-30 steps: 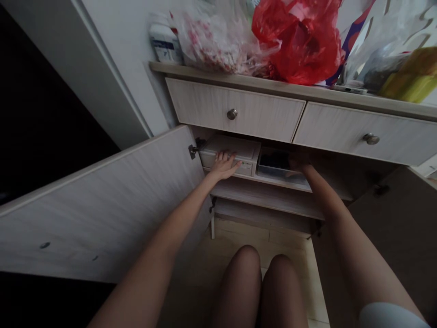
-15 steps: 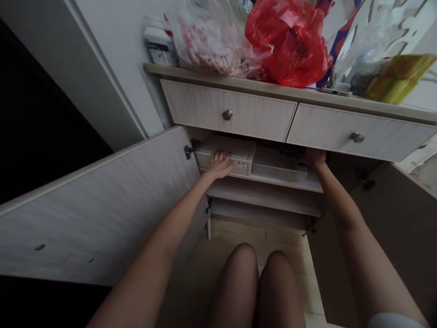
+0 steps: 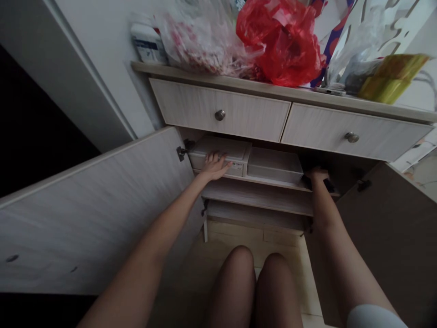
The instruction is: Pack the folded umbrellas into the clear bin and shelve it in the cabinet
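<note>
My left hand [image 3: 216, 166] lies on the front edge of a white lidded box [image 3: 221, 146] on the cabinet's upper shelf, its fingers spread. To the right of that box stands a translucent plastic box [image 3: 276, 165]. At the right end of the same shelf, my right hand [image 3: 317, 173] is closed on a black object [image 3: 328, 184]. Shadow and the hand hide most of it, so its kind cannot be told. Its edges show on both sides of the hand.
The left cabinet door [image 3: 102, 218] and right door [image 3: 378, 232] stand wide open. Two knobbed drawers [image 3: 218, 102] sit above the shelf. On the cabinet top are a white bottle [image 3: 148, 45], a red plastic bag [image 3: 287, 45] and a yellow package [image 3: 392, 77]. My knees [image 3: 242, 273] are below.
My right hand has moved right and down with the black object, from above the translucent box to the shelf's right end. My left hand stays on the white box. The view has shifted slightly.
</note>
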`<move>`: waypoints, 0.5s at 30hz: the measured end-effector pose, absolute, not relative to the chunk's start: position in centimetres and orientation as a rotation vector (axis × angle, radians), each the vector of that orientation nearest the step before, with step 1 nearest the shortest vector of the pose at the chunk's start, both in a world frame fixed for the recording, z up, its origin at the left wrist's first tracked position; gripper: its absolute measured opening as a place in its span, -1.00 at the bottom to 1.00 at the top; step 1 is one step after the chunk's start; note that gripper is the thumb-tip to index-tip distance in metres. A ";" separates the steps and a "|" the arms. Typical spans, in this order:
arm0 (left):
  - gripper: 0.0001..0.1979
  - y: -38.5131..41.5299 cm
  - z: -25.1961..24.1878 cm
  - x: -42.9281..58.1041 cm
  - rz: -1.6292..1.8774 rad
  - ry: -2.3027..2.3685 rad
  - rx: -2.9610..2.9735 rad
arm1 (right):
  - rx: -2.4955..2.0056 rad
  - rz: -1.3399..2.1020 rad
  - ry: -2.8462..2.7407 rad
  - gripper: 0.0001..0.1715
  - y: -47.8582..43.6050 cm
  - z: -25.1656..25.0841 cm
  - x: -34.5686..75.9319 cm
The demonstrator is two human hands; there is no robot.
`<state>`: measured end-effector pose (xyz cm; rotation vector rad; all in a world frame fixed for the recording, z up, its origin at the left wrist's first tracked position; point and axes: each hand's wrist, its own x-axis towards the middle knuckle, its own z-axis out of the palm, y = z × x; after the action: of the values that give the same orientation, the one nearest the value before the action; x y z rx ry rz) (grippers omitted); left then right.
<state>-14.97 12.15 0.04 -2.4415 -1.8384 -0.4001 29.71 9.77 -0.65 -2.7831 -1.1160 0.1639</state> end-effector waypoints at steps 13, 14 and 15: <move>-0.23 12.3 0.8 -14.9 -0.341 -1.891 -2.472 | -1.913 -0.039 -1.189 -0.34 -0.1 -0.7 26.6; -0.22 12.4 1.1 -14.9 -0.337 -1.909 -2.486 | -1.786 -0.087 -1.188 -0.33 -3.0 -1.3 26.2; -0.22 12.5 1.4 -14.9 -0.331 -1.935 -2.505 | -1.672 -0.136 -1.184 -0.33 -6.2 -2.1 26.0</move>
<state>-14.90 12.48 1.41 -2.5054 -1.9353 -0.3308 25.96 -6.16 -2.08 -1.6723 -1.1844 -0.1363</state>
